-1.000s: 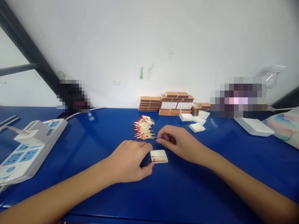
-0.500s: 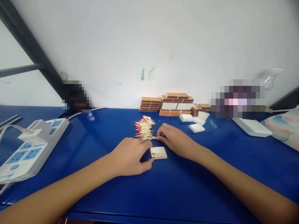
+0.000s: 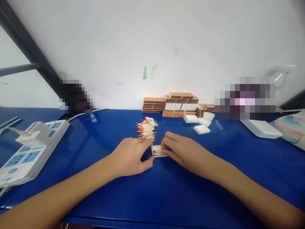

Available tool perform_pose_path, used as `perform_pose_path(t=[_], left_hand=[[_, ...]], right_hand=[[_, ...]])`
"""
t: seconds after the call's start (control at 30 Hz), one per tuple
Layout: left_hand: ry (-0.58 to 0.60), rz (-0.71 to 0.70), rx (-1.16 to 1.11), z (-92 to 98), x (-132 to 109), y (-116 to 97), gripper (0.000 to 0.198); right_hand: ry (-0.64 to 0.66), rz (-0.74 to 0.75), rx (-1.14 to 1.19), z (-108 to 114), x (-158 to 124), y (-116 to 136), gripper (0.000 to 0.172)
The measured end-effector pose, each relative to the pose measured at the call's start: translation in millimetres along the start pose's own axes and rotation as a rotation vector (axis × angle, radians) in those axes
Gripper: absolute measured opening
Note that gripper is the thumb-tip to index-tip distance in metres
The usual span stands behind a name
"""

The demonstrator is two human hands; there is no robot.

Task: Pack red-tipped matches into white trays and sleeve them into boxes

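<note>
A small white matchbox tray lies on the blue table with a few red-tipped matches in it. My left hand steadies the tray's left end, thumb at the near corner and fingers at the far one. Over the tray's right end, my right hand has its fingertips pinched, with a match at them, partly hidden by the fingers. Just beyond the tray is a loose pile of matches, red heads mostly to the left.
Stacked brown matchboxes line the wall. Several white trays lie to their front right. A white power strip with a plugged-in adapter takes up the left side. At right sits a white box beside a colourful bag.
My right hand has come from the near edge of the match pile to the tray, bringing a match. My left hand stays at the tray's left end.
</note>
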State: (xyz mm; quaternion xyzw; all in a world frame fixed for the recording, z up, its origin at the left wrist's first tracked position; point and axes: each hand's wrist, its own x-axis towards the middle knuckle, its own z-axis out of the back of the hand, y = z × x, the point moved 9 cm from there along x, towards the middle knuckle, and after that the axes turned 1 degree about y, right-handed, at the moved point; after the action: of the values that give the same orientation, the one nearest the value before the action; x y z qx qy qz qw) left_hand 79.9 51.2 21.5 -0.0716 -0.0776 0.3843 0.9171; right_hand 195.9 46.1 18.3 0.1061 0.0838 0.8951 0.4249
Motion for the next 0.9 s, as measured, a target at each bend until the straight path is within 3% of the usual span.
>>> perform_pose_path(t=[0.23, 0.33, 0.43, 0.63, 0.9], left_hand=[[0.012, -0.017, -0.014, 2.3, 1.2, -3.0, 0.02], [0.031, -0.04, -0.061, 2.3, -2.3, -9.5, 0.02], [0.052, -0.147, -0.133, -2.1, -12.1, -29.0, 0.022], [0.132, -0.34, -0.18, -20.2, -29.0, -63.5, 0.018], [0.098, -0.327, -0.168, -19.5, -20.1, -56.2, 0.018]], right_hand=[[-0.017, 0.007, 0.167, 1.0, -1.3, -1.1, 0.013], [-0.123, -0.045, 0.259, 12.5, -0.1, -9.6, 0.011], [-0.203, -0.062, 0.295, 15.9, 5.1, -16.1, 0.01], [-0.095, 0.049, 0.22, -10.1, 26.2, -6.7, 0.021], [-0.114, 0.021, 0.241, -11.9, 32.4, -6.2, 0.01]])
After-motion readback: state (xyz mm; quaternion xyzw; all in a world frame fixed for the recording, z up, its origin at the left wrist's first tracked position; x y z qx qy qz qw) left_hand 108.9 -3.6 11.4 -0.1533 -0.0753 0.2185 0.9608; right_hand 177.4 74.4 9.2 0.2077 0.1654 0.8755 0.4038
